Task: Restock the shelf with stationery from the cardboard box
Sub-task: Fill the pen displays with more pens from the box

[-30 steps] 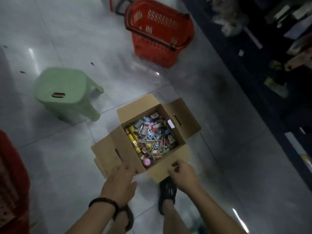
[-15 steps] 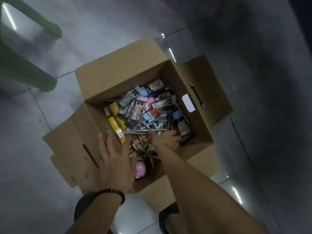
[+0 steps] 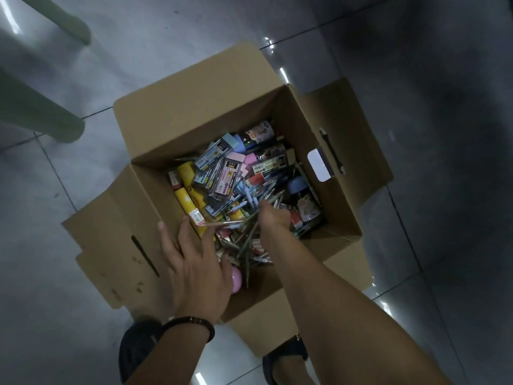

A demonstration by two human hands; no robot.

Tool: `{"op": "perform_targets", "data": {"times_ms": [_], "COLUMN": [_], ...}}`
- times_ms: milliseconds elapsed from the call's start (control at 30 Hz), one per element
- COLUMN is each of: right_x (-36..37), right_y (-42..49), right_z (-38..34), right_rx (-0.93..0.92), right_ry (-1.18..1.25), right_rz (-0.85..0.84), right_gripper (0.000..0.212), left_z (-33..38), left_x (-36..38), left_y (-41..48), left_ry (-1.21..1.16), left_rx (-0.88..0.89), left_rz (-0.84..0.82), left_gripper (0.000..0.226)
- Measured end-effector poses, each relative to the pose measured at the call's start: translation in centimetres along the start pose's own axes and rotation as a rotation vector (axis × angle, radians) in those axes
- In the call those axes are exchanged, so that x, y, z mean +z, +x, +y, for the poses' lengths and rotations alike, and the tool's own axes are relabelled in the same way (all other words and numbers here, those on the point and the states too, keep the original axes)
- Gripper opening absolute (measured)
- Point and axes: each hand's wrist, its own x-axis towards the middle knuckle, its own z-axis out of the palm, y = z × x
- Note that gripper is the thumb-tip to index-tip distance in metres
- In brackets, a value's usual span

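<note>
One cardboard box [image 3: 155,126] sat mid-frame, holding two yellow tubes [image 3: 186,173], one pink round thing [image 3: 238,279], and loose pens [image 3: 249,240] too tangled to count.

We look down on a plain brown cardboard box [image 3: 155,129] on glossy grey floor tiles [image 3: 416,65] — inside, yellow tubes [image 3: 186,202], pink and pale-blue packets [image 3: 236,159], a pink round case [image 3: 238,279] and a blue-capped bottle [image 3: 297,186]. Pale green stool legs [image 3: 41,118] stand beside it — a dark beaded bracelet [image 3: 194,323] circles one wrist.
</note>
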Motion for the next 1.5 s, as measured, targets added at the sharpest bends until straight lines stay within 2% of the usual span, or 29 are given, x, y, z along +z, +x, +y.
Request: {"op": "perform_targets", "data": {"times_ms": [133, 267, 367, 467, 567, 633, 733, 800, 867, 967, 1067, 1133, 1200, 1300, 1367, 1500], "right_x": [-0.3, -0.8, -3.1, -5.7, -7.6, -9.2, -11.7, -13.0, -14.3, -16.3, -18.3, -19.6, -20.6, -21.1, -21.1, -21.6], "right_y": [0.1, -0.5, -4.1, -8.4, -14.3, -19.2, -28.0, -34.2, -40.1, -48.5, -56.9, -63.2, -69.5, -78.1, -82.8, -90.8], "right_z": [0.4, 0.9, 0.8, 0.1, -1.6, -3.4, -6.1, -8.2, -10.3, -13.4, -16.0, -16.4, -15.7, -13.1, -10.5, -3.9], "right_rx": [-0.019, -0.07, -0.15, -0.274, -0.314, -0.341, -0.377, -0.395, -0.437, -0.454, -0.501, -0.601, -0.731, -0.978, -1.241, -1.634], "right_ry": [-0.066, -0.023, 0.044, 0.123, 0.208, 0.269, 0.296, 0.276, 0.228, 0.217, 0.164, -0.06, -0.338, -0.667, -0.903, -1.249], "right_rz": [-0.067, -0.15, -0.16, -0.154, -0.265, -0.389, -0.533, -0.6, -0.624, -0.686, -0.882, -0.968, -1.007, -0.998, -0.892, -0.776], "right_gripper": [0.03, 0.045, 0.021, 0.004, 0.008, 0.008, 0.006, 0.007, 0.019, 0.019, 0.015, 0.015, 0.019, 0.012, 0.007, 0.028], "left_z": [0.3, 0.2, 0.3, 1.2, 2.6, 3.5, 4.2, 3.9, 3.1, 1.3, 0.2, 0.2, 0.5, 0.6, -0.2, -3.2], "left_x": [-0.3, -1.0, -2.9, -6.7, -11.8, -16.3, -23.7, -29.0, -34.3, -42.5, -50.1, -55.2, -59.6, -65.0, -67.7, -70.3], "left_y": [0.0, -0.1, -0.5, -1.3, -2.2, -3.1, -5.8, -8.2, -10.8, -15.2, -19.2, -22.4, -25.5, -31.1, -35.1, -43.6], "left_ry": [-0.03, -0.127, -0.282, -0.567, -0.909, -1.031, -0.995, -0.886, -0.817, -0.882, -1.137, -1.393, -1.647, -1.832, -1.908, -2.07], "left_rx": [-0.01, -0.012, -0.048, -0.14, -0.239, -0.202, -0.007, 0.099, 0.14, 0.033, -0.127, -0.226, -0.254, -0.23, -0.271, -0.355], "left_rz": [0.019, 0.014, 0.025, -0.025, -0.143, -0.298, -0.588, -0.611, -0.554, -0.45, -0.252, -0.109, 0.018, 0.161, 0.28, 0.426], "left_gripper": [0.071, 0.062, 0.05, 0.036, 0.016, 0.012, 0.021, 0.022, 0.024, 0.024, 0.02, 0.018, 0.036, 0.049, 0.044, 0.022]}}
